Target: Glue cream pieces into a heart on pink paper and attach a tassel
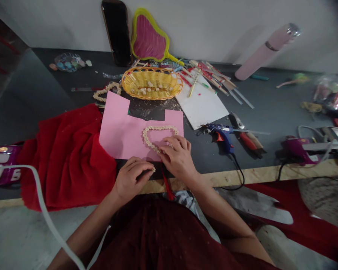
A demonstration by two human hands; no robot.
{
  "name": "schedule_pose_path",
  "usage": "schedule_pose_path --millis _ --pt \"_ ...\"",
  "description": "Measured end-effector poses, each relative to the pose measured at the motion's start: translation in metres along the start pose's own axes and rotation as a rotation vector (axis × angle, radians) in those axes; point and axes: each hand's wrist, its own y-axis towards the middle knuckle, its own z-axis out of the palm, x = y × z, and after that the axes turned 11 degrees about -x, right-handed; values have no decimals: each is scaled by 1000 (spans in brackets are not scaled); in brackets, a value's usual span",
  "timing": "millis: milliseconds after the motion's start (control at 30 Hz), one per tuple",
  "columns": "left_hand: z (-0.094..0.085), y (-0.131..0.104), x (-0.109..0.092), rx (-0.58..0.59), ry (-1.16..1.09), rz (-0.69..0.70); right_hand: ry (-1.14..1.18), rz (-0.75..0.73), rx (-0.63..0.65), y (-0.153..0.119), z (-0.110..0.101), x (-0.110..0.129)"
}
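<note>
Left hand [131,176]: fingertips pinched on a small cream piece [153,170], just below the lower edge of the pink card [122,129]. Right hand [178,157]: thumb and fingers closed on the lower part of a cream beaded strand [159,128], which curves across the right half of the card. Exact finger contact partly hidden. Red tassel [170,193] hangs between the two hands, over the front edge of the counter [278,108].

Behind the card: yellow woven basket [152,96] with a few small cream pieces in it; a second cream loop [100,93] lies just left of it. White sheet [207,108] sits right of the card, slim sticks piled at its far end. Blue glue gun [224,135] lies right of the right hand, pliers [247,138] just beyond it. Red cloth [70,161] is bunched left of the card, touching its edge. Along the wall: phone [117,35] and yellow-rimmed fan [150,35] lean side by side; pink bottle [260,60] farther right.
</note>
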Motion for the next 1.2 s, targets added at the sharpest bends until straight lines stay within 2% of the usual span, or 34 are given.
schedule_pose_path --millis 267,467,533,600,767,900,1067,1200 --pt "-1 0 0 -21 -3 -40 31 22 -11 -3 -2 -4" --pt "-2 -2 -2 -61 -53 -88 102 14 -160 -11 -22 -10" --pt "-1 -3 -5 -57 -111 -184 141 -8 -166 -17 -31 -6" --pt "1 -4 -9 -49 -207 -337 189 -20 -136 -23 -37 1" --pt "13 -6 -17 -98 -616 -748 390 43 -117 -33 -41 17" --pt "18 0 -25 -142 -868 -894 474 66 -112 -38 -35 19" --pt "16 6 -33 -162 -965 -913 250 83 -44 -43 -31 17" --pt "13 3 -32 -209 -959 -913 30 69 25 -43 -31 21"
